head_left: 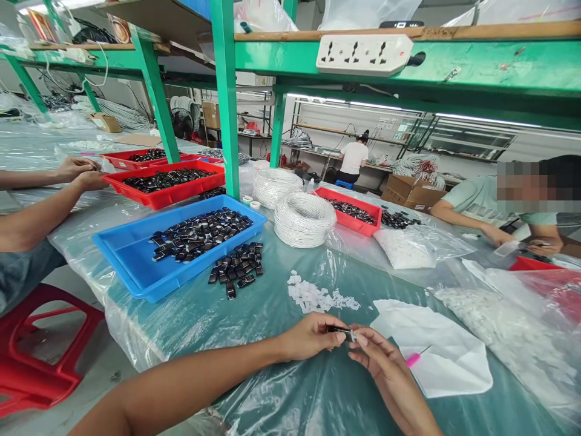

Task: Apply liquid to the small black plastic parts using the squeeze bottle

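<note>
Head view: the left hand (315,338) clamps a black rectangular housing (339,330) over the near table (272,309); its long axis runs left to right; the right hand (373,350) pinches a small white piece (353,335) at the right end.

It's a workshop, and a busy little assembly floor at that! Plastic sheeting covers the long counter (254,315); at nine o'clock there's a blue tray (129,251) loaded with small black parts (209,233), a red tray (181,192) just beyond. Cable coils (304,221) sit dead centre of the dial, and a bag of white pieces (508,327) crowds in at four. Up at one, a power strip (364,54) on a green frame (224,103)! And the crew: a seated person in a white top (352,160) at two, another person (476,200) leaning over the counter at three, someone's forearms (45,215) at nine, a red stool (40,369) at eight.
</note>
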A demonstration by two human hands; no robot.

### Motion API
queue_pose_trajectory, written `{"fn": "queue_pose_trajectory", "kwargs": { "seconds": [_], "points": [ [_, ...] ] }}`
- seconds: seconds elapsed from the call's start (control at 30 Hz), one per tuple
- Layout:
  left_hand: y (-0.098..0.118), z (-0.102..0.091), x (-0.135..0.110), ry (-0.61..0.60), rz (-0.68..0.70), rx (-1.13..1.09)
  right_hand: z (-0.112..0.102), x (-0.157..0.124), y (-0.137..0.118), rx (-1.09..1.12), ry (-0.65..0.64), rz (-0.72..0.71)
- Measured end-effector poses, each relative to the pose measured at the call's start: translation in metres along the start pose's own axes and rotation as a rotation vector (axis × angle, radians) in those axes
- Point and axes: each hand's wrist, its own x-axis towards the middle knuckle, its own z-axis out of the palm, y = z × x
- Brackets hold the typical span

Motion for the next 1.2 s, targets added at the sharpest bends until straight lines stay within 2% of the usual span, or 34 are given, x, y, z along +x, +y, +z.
{"fn": "queue_pose_trajectory", "kwargs": {
  "seconds": [0.2, 0.53, 0.73, 1.1, 1.2],
  "points": [
    [0.009, 0.005, -0.004, 0.000, 0.048, -0.002, 0.004, -0.002, 0.000, 0.145, -0.008, 0.012],
    [0.001, 0.004, -0.002, -0.036, 0.060, -0.047, 0.007, -0.001, 0.004, 0.332, 0.008, 0.077],
    [-0.001, 0.003, -0.002, -0.045, 0.072, -0.030, 0.009, -0.001, 0.005, 0.434, -0.041, 0.107],
    [0.005, 0.006, -0.005, -0.061, 0.064, -0.030, 0.015, -0.003, 0.000, 0.404, -0.046, 0.136],
    [0.005, 0.004, -0.004, -0.067, 0.075, -0.054, 0.016, -0.001, 0.001, 0.379, -0.002, 0.111]
  ]
}}
